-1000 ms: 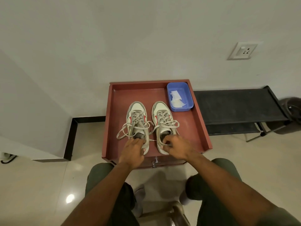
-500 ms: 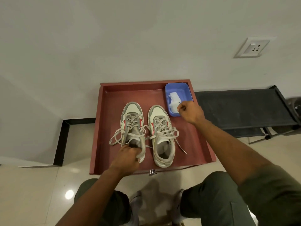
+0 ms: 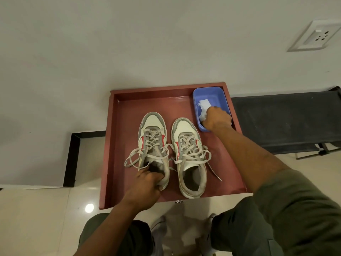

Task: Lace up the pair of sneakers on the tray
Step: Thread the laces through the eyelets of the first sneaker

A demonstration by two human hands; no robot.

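Seen from above, two white and grey sneakers lie side by side on a red tray [image 3: 114, 145], toes pointing away from the person toward the wall, long axes running near to far. The left hand [image 3: 145, 183] has its grip curled round the heel collar of the left sneaker [image 3: 153, 137]. The right hand [image 3: 216, 120] reaches into a blue tub [image 3: 208, 94] at the tray's far right corner, over white paper [image 3: 203, 104]; whether its grip has closed on the paper cannot be told. Loose lace ends trail beside the right sneaker [image 3: 188, 145]. Likely risk: lifting the left sneaker could drag its slack laces across the neighbour, or snag them.
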